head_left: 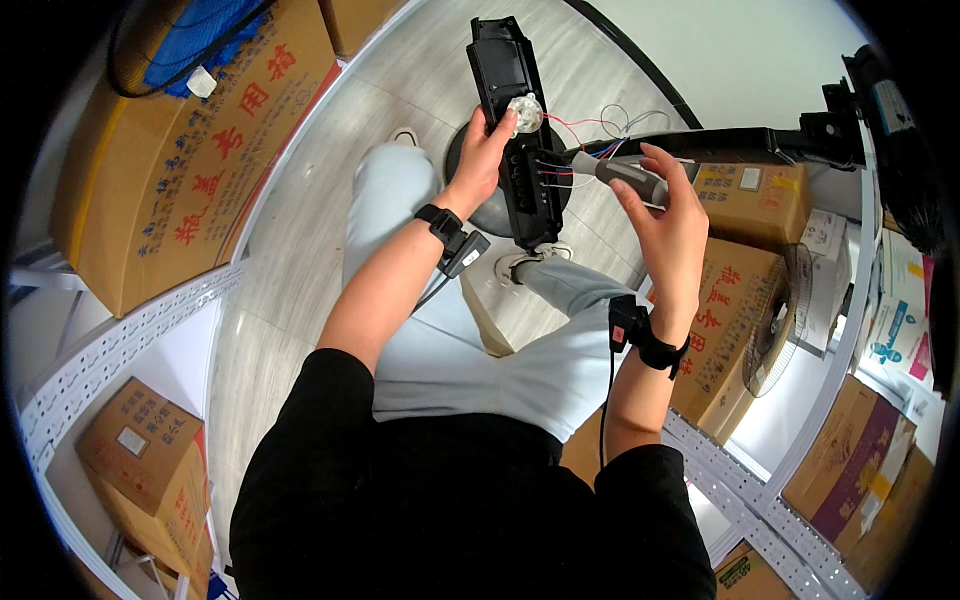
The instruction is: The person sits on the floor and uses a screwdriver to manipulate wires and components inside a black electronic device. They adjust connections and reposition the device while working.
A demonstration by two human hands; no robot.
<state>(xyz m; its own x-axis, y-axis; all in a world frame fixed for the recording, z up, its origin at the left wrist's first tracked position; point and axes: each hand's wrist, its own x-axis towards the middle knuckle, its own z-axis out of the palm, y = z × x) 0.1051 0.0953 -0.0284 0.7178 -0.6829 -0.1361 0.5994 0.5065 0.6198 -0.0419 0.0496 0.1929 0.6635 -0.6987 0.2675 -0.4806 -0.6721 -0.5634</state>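
My left hand [484, 160] grips a long black plastic housing [503, 70] by its left edge, above my knees. The thumb lies over a round clear plastic piece [526, 113] on the housing. Red, blue and white wires [608, 148] run out from the housing's right side. In my right hand [672, 225] is a screwdriver [632, 182] with a grey handle, held by the fingers and thumb. It points left toward the wires and the housing; its tip is hard to make out. Behind the housing is a round dark base [480, 208].
A black pole [735, 143] reaches from the housing toward a black frame [905, 150] at the right. Cardboard boxes [215, 150] stand on metal shelving [130, 355] at left; more boxes [725, 330] and a wire fan guard [778, 320] are at right.
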